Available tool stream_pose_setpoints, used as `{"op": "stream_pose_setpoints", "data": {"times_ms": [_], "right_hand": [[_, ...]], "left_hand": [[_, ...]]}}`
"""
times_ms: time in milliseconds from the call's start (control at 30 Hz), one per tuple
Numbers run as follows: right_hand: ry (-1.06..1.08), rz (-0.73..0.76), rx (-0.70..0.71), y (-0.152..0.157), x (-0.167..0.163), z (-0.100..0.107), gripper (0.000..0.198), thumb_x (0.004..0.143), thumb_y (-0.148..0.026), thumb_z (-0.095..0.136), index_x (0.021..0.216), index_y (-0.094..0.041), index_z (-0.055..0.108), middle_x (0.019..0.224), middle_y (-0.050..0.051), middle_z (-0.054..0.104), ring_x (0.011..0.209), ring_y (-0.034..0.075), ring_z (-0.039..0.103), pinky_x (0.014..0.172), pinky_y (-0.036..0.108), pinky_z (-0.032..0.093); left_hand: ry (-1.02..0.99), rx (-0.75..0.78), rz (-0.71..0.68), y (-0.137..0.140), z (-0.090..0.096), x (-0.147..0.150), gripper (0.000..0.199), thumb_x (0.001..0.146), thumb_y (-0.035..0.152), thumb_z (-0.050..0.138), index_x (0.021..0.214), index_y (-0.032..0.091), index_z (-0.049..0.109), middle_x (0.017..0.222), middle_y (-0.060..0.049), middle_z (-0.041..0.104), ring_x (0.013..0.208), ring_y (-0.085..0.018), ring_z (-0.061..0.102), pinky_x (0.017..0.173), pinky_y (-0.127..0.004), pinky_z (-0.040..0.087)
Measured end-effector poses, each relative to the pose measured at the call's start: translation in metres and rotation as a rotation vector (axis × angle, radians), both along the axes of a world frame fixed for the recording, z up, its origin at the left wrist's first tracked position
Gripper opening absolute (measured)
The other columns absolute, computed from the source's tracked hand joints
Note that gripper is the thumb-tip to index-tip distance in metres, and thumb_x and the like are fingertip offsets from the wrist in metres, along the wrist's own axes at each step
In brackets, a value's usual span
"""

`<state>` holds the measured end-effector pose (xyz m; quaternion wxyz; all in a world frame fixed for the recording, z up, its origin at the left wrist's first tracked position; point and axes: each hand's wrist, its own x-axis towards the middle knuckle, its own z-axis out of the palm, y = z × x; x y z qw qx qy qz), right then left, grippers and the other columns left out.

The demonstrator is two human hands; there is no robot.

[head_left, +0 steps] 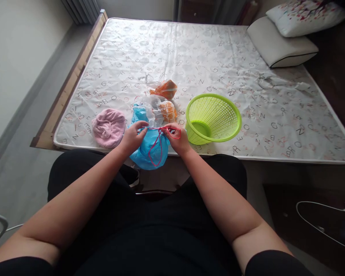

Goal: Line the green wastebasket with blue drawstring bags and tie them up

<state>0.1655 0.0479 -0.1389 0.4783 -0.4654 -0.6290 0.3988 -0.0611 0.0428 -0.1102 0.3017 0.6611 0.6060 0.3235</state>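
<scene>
At the mattress's front edge a blue plastic bag (153, 149) hangs partly over the side. A thin red string (160, 147) stretches across its top between my hands, with a loop dangling over the bag. My left hand (135, 134) pinches the string's left part, thumb and fingers together. On the other side my right hand (176, 137) is closed on the string, and a small red loop sticks out past its fingers. Crumpled white and orange plastic bags (168, 110) lie just behind. Further back sits an orange bag (166, 89).
A pink cloth cap or towel (108, 127) lies left of the bag. The green plastic basket (213, 119) stands tilted to the right. The mattress (172, 50) has a wooden rail (71, 76) along its left. A cushion (281, 44) and a pillow (307, 17) are stacked far right.
</scene>
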Motion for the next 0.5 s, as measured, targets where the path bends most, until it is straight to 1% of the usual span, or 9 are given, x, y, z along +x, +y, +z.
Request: {"op": "stream_pose_setpoints", "data": {"times_ms": [33,67,100,133,167,267,367,433,500], "right_hand": [[-0.019,0.022,0.004,-0.001,-0.001,0.0,0.041,0.095,-0.064,0.069,0.092,-0.024,0.077,0.094,0.007,0.077,0.082,0.02,0.067,0.083,0.037,0.055],[-0.039,0.046,0.009,-0.001,-0.002,0.0,0.041,0.095,-0.064,0.069,0.09,-0.024,0.077,0.093,0.007,0.076,0.082,0.021,0.067,0.084,0.037,0.055],[-0.057,0.069,0.013,-0.001,-0.004,0.0,0.042,0.095,-0.065,0.069,0.089,-0.024,0.077,0.091,0.007,0.076,0.083,0.021,0.067,0.085,0.038,0.054],[-0.071,0.091,0.015,-0.002,-0.005,0.0,0.042,0.094,-0.066,0.07,0.087,-0.025,0.076,0.09,0.006,0.075,0.084,0.021,0.067,0.086,0.038,0.054],[-0.076,0.111,0.015,-0.002,-0.007,0.0,0.042,0.093,-0.066,0.071,0.085,-0.025,0.076,0.089,0.006,0.074,0.084,0.021,0.066,0.086,0.038,0.054],[-0.051,0.127,0.012,-0.003,-0.009,0.0,0.04,0.092,-0.064,0.072,0.082,-0.025,0.071,0.088,0.005,0.071,0.084,0.021,0.064,0.085,0.037,0.053],[-0.024,0.054,-0.022,-0.001,-0.009,-0.002,0.03,0.092,-0.051,0.071,0.079,-0.025,0.064,0.085,0.002,0.066,0.083,0.019,0.061,0.084,0.035,0.051],[0.015,-0.025,-0.103,0.003,-0.006,-0.004,0.025,0.091,-0.042,0.068,0.076,-0.025,0.058,0.078,-0.001,0.061,0.078,0.017,0.057,0.079,0.033,0.049],[0.077,-0.095,-0.2,0.007,-0.003,-0.008,0.023,0.089,-0.038,0.065,0.075,-0.025,0.054,0.073,-0.003,0.056,0.073,0.016,0.055,0.073,0.032,0.047]], "left_hand": [[0.005,0.053,-0.065,-0.002,0.0,0.002,0.032,0.095,0.039,0.066,0.118,0.019,0.076,0.123,-0.011,0.078,0.115,-0.026,0.071,0.102,-0.038,0.055],[0.013,0.091,-0.133,-0.005,0.0,0.005,0.033,0.095,0.04,0.068,0.121,0.02,0.077,0.125,-0.011,0.078,0.118,-0.026,0.071,0.105,-0.039,0.054],[0.023,0.112,-0.183,-0.007,0.0,0.008,0.032,0.094,0.041,0.07,0.118,0.021,0.079,0.122,-0.01,0.079,0.115,-0.026,0.072,0.106,-0.039,0.054],[0.032,0.116,-0.205,-0.009,0.0,0.01,0.029,0.094,0.042,0.071,0.113,0.022,0.081,0.116,-0.009,0.08,0.11,-0.026,0.073,0.104,-0.038,0.055],[0.034,0.107,-0.2,-0.01,-0.001,0.012,0.026,0.093,0.042,0.073,0.107,0.023,0.082,0.108,-0.008,0.081,0.104,-0.025,0.074,0.1,-0.037,0.056],[0.015,0.043,-0.104,-0.011,0.0,0.014,0.02,0.091,0.041,0.075,0.093,0.023,0.082,0.093,-0.005,0.081,0.089,-0.023,0.074,0.088,-0.034,0.057],[-0.085,-0.009,0.024,-0.007,0.001,0.01,0.022,0.088,0.042,0.077,0.088,0.02,0.078,0.086,-0.004,0.079,0.083,-0.021,0.072,0.082,-0.032,0.056],[-0.264,-0.05,0.144,-0.001,0.002,0.006,0.027,0.087,0.045,0.078,0.089,0.019,0.074,0.085,-0.005,0.077,0.08,-0.019,0.071,0.079,-0.031,0.057],[-0.503,-0.102,0.277,0.007,0.001,0.0,0.03,0.087,0.046,0.078,0.089,0.019,0.068,0.082,-0.005,0.073,0.076,-0.017,0.07,0.074,-0.029,0.057]]}}
